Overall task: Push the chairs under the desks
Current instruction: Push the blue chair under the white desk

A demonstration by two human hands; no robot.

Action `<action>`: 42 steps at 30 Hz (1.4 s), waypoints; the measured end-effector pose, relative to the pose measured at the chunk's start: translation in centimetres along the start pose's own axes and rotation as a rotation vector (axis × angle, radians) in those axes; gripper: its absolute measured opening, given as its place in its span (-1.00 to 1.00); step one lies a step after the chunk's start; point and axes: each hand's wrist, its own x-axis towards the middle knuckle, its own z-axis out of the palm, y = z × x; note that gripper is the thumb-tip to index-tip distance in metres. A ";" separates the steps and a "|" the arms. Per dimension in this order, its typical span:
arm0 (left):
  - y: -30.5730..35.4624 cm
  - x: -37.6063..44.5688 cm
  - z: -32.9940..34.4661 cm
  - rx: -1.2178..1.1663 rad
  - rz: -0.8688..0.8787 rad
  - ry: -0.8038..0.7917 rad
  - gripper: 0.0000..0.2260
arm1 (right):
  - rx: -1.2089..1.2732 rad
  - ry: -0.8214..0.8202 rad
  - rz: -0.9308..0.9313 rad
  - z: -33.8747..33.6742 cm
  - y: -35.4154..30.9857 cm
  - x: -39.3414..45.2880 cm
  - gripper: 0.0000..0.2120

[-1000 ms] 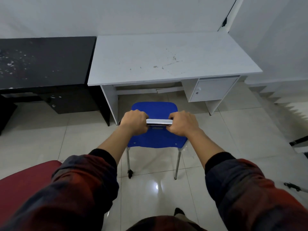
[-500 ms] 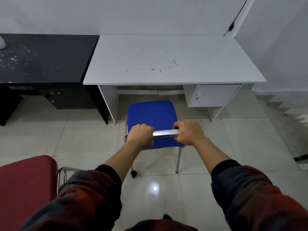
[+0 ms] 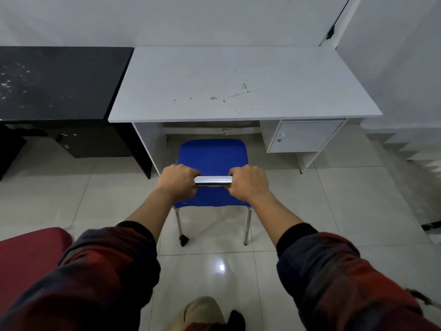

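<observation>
A blue chair [image 3: 212,156] with chrome legs stands on the tiled floor, facing a white desk [image 3: 238,84]. Its front edge lies just before the desk's knee gap, between the left panel and the small cupboard [image 3: 303,137]. My left hand [image 3: 177,181] and my right hand [image 3: 249,182] are both shut on the chrome top bar [image 3: 213,181] of the chair's back, one at each end. A black desk [image 3: 59,80] adjoins the white one on the left.
The seat of a red chair [image 3: 31,256] shows at the lower left, close to my left sleeve. White stair steps [image 3: 410,149] rise on the right. My foot [image 3: 205,311] is on the glossy tiles behind the blue chair.
I have stepped forward with the blue chair, and its seat has come closer to the white desk's opening. Both hands keep their grip on the bar.
</observation>
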 end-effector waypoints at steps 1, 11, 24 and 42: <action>-0.4 0.3 0.1 -0.004 0.001 0.005 -0.77 | -0.005 -0.001 -0.004 0.2 -0.1 0.5 -0.76; -5.3 3.1 -1.5 -0.014 -0.039 0.003 -0.79 | -0.024 0.034 -0.053 -0.7 -2.8 4.5 -0.77; -2.9 9.3 -0.9 -0.008 -0.084 0.036 -0.84 | -0.086 0.047 -0.039 -0.6 3.1 10.4 -0.77; -1.9 11.2 -0.5 -0.131 -0.084 0.044 -0.86 | -0.074 0.019 -0.038 -0.2 4.9 11.6 -0.74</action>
